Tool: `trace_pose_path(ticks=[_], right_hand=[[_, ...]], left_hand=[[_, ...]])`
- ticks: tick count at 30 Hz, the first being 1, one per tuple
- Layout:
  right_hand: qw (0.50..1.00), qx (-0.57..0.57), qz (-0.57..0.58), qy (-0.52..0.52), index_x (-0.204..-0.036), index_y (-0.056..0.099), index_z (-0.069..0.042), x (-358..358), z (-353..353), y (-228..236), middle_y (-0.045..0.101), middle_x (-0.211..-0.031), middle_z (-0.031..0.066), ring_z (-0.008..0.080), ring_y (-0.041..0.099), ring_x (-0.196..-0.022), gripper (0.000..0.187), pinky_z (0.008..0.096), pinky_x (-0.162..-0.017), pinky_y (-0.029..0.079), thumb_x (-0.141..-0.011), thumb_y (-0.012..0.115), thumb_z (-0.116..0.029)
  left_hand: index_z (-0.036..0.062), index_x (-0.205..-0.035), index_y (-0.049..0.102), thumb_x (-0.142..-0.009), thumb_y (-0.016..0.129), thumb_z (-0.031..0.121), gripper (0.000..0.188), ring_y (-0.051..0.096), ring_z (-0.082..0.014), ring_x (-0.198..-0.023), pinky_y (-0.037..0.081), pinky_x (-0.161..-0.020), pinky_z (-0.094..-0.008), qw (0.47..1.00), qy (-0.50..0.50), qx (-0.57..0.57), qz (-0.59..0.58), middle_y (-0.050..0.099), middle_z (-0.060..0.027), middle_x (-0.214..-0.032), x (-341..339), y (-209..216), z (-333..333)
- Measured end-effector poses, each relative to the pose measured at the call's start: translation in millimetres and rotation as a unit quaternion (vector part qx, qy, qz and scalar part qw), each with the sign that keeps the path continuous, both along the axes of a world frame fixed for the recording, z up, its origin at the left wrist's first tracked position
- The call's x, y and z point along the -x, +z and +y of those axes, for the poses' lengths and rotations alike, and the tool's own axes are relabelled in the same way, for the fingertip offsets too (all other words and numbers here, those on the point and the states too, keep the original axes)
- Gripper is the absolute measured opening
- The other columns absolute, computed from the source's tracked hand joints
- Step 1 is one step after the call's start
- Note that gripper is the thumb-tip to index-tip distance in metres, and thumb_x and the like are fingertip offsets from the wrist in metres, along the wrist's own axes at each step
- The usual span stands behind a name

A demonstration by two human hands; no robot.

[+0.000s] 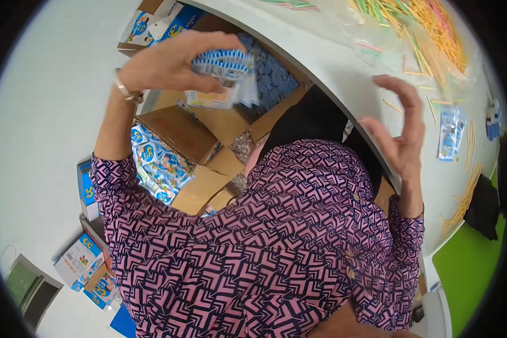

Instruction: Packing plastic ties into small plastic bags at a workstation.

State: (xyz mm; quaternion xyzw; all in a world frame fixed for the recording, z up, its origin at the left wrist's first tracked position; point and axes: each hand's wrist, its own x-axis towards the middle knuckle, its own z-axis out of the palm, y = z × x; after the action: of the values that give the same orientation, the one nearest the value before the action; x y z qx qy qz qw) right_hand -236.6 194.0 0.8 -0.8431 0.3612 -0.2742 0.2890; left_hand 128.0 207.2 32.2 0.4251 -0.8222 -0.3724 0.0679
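Note:
My left hand (166, 63), with a bracelet at the wrist, grips a bundle of small blue-and-white packets (224, 70) between thumb and fingers. It holds them above the open boxes beside the table. Just under the bundle lies a box filled with small blue pieces (273, 73), too indistinct to name. My right hand (403, 132) is raised over the table edge, its thumb and fingers curved and apart with nothing between them. A single flat blue-and-white packet (452, 134) rests on the white table (343, 50) to the right of that hand.
Thin yellow, green and pink sticks, perhaps straws (419, 28), are heaped in clear plastic at the table's far right. An open cardboard box (183, 135) adjoins many packets (160, 166). Printed cartons (81, 262) stand lower left. A black cloth-like item (480, 208) lies right.

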Motion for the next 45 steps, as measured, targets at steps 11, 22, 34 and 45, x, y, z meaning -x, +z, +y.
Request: trace_pose_path(ticks=[11, 22, 34, 45], right_hand=[[0.958, 0.078, 0.261, 0.086, -0.128, 0.04, -0.003, -58.8, -7.8, -35.1, 0.038, -0.139, 0.0155, 0.0377, 0.036, -0.125, 0.075, 0.0442, -0.103, 0.029, -0.064, 0.077, -0.014], [0.944, 0.067, 0.321, 0.035, -0.132, 0.037, -0.003, -72.4, -11.6, -40.7, 0.032, -0.142, 0.0189, 0.0407, 0.032, -0.127, 0.085, 0.0464, -0.104, 0.028, -0.058, 0.079, -0.01], [0.934, 0.068, 0.349, 0.037, -0.115, 0.052, -0.014, -60.7, -22.5, -37.3, 0.046, -0.122, 0.0067, 0.0282, 0.041, -0.114, 0.049, 0.0427, -0.096, 0.034, -0.066, 0.061, -0.015], [0.951, 0.13, 0.271, 0.069, -0.114, 0.054, -0.012, -37.6, -22.9, -30.6, 0.05, -0.122, 0.0079, 0.0244, 0.042, -0.117, 0.038, 0.0401, -0.096, 0.037, -0.077, 0.058, -0.017]], left_hand=[[0.0093, -0.13, 0.046, -0.061, 0.073, 0.031, 0.077, 0.05, -0.0373, -0.112, 0.04, -0.097, -0.0397, 0.976, 0.02, -0.128, -0.176, 0.054, -0.0213, -0.12, -77.2, -245.9, -25.6], [0.0199, -0.131, 0.048, -0.074, 0.061, 0.022, 0.059, 0.055, -0.0329, -0.11, 0.045, -0.092, -0.0419, 0.977, 0.016, -0.168, -0.13, 0.052, -0.0136, -0.126, 29.1, -426.2, -25.3], [0.0089, -0.112, 0.061, -0.074, 0.063, 0.023, 0.04, 0.057, -0.0345, -0.103, 0.046, -0.085, -0.0456, 0.974, -0.219, 0.032, -0.054, 0.06, -0.0149, -0.11, 271.2, -445.3, -136.8], [0.0067, -0.11, 0.061, -0.073, 0.065, 0.026, 0.042, 0.057, -0.0354, -0.102, 0.045, -0.087, -0.0465, 0.963, -0.262, 0.056, -0.017, 0.061, -0.0168, -0.107, 287.3, -441.5, -49.4]])
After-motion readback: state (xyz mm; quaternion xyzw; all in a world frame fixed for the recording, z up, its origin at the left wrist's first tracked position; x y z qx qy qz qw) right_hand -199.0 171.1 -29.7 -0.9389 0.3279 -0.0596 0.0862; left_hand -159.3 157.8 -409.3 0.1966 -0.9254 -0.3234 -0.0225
